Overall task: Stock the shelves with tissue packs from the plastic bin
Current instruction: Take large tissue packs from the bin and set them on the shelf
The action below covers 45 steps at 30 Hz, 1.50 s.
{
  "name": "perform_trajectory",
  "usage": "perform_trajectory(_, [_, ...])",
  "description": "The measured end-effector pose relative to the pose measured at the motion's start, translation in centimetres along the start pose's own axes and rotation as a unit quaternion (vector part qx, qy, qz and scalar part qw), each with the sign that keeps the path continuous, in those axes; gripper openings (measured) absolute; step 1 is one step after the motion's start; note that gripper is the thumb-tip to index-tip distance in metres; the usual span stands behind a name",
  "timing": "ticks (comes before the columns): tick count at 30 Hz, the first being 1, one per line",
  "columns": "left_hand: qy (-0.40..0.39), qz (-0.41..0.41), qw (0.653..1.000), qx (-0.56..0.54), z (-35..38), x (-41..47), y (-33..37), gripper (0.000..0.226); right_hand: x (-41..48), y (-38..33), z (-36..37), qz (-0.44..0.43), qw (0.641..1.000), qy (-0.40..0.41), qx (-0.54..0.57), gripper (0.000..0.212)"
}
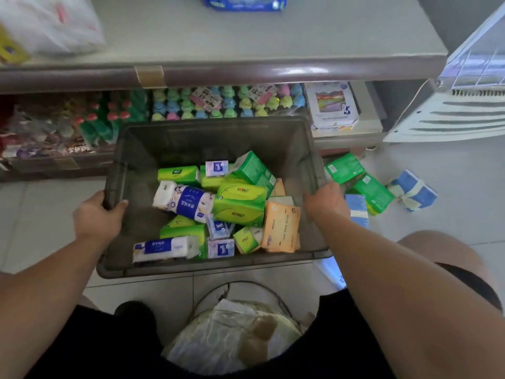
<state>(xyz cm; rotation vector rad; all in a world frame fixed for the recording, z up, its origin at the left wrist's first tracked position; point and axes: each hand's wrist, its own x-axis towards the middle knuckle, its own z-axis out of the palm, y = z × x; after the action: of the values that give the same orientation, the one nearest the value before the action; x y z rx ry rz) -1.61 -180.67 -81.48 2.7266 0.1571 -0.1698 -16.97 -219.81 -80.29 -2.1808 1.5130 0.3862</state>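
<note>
A dark grey plastic bin (pixel 128 170) sits on the tiled floor in front of the shelves. Inside lie several tissue packs: green ones (pixel 240 203), a white and blue one (pixel 185 201), an orange one (pixel 281 227) and small purple ones. My left hand (pixel 99 214) grips the bin's left rim. My right hand (pixel 326 202) grips its right rim. The grey upper shelf (pixel 246 39) is mostly bare, with a blue pack (pixel 244 2) at its back edge.
Green packs (pixel 358 179) and blue packs (pixel 412 190) lie on the floor right of the bin. The lower shelf holds coloured bottles (pixel 218 105) and a boxed item (pixel 332 105). A white cabinet (pixel 451 116) stands at right. A wire basket with bags (pixel 235 324) sits by my legs.
</note>
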Motion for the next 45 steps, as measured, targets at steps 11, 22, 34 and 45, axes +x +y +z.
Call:
perform_trajectory(11, [-0.053, 0.057, 0.986, 0.145, -0.5, -1.4, 4.4, 0.065, -3.8, -5.3, -1.7, -0.159, 0.975, 0.087, -0.130, 0.060])
perform_trajectory(22, [-0.262, 0.008, 0.962, -0.073, 7.3, -1.6, 15.2, 0.046, -3.1, -7.3, 2.2, -0.167, 0.974, -0.109, -0.107, 0.054])
perform_trajectory(34, [-0.356, -0.097, 0.924, -0.104, 13.3, -1.3, 16.1, 0.054, -1.0, -9.2, 5.7, -0.134, 0.972, -0.176, -0.075, 0.040])
perform_trajectory(45, [-0.301, -0.103, 0.883, -0.346, 2.4, 0.8, 19.7, 0.044, -4.6, -15.2, -4.3, -0.143, 0.984, -0.046, 0.098, 0.046])
